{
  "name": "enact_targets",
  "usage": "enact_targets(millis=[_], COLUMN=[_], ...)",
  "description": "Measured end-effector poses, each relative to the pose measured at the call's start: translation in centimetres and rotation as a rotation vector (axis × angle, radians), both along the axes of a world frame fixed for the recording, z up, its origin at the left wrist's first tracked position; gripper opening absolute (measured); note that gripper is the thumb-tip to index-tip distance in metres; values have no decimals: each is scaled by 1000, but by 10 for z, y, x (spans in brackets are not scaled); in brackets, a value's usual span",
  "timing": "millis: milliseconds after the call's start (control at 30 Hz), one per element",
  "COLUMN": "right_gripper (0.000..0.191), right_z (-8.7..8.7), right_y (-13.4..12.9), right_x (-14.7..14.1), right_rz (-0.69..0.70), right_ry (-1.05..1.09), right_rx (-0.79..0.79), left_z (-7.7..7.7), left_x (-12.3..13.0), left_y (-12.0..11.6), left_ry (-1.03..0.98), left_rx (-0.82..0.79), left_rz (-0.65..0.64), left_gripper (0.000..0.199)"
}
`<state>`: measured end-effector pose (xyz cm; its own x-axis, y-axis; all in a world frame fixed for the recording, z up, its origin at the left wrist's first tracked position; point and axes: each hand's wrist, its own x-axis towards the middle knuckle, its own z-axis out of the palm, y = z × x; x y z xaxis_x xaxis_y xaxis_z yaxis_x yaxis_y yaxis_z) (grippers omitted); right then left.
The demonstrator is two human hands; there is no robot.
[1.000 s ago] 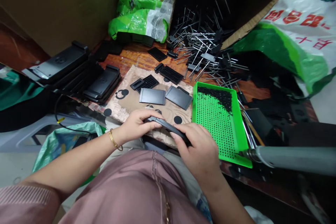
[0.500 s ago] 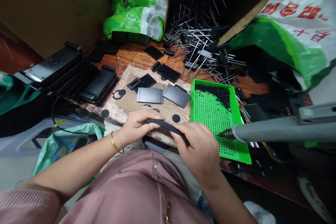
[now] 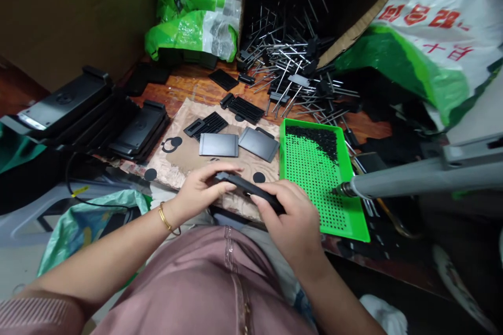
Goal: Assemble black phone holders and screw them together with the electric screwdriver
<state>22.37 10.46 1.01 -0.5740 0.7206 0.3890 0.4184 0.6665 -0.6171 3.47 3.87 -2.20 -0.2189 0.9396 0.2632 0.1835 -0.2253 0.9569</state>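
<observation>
Both hands grip one long black plastic holder [image 3: 251, 189], tilted down to the right above the table's front edge. My left hand [image 3: 206, 186] pinches its left end between thumb and fingers. Around the right end my right hand [image 3: 293, 214] is closed, with the thumb along the near side. Just beyond, two flat grey-black plates [image 3: 219, 145] lie on brown paper [image 3: 173, 159]. Behind them rest a slotted black plate [image 3: 214, 123] and a ribbed black plate [image 3: 246, 109]. The underside of the held part is hidden.
A green perforated tray [image 3: 285, 167] with small black screws [image 3: 320, 138] stands at right, under a grey electric screwdriver [image 3: 396, 178]. Metal rods with black blocks [image 3: 291, 68] spill from a cardboard box. Black holders [image 3: 137, 128] are stacked at left. A green bag [image 3: 192, 15] stands behind.
The black holder has been turned in my hands, so more of its near face shows. The view has shifted slightly, moving the table's things a little left.
</observation>
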Motion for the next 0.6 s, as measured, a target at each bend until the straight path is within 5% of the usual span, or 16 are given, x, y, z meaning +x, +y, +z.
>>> enact_targets(millis=[100, 200, 267, 467, 600], right_gripper=[9, 17, 19, 23, 42], right_z=[-4, -9, -11, -6, -11], right_y=[-1, -4, -6, -10, -12], right_x=[-6, -15, -21, -22, -12], right_rz=[-100, -102, -63, 76, 88], right_ry=[172, 375, 467, 481, 314], right_rx=[-447, -898, -1064, -1199, -1069], left_z=[2, 7, 10, 14, 20], left_x=[9, 25, 34, 41, 40], left_y=[3, 5, 8, 16, 17], left_ry=[-395, -725, -877, -1137, -1229], left_rx=[-154, -297, -324, -442, -384], left_rz=[-27, -103, -106, -3, 31], left_gripper=[50, 48, 43, 29, 25])
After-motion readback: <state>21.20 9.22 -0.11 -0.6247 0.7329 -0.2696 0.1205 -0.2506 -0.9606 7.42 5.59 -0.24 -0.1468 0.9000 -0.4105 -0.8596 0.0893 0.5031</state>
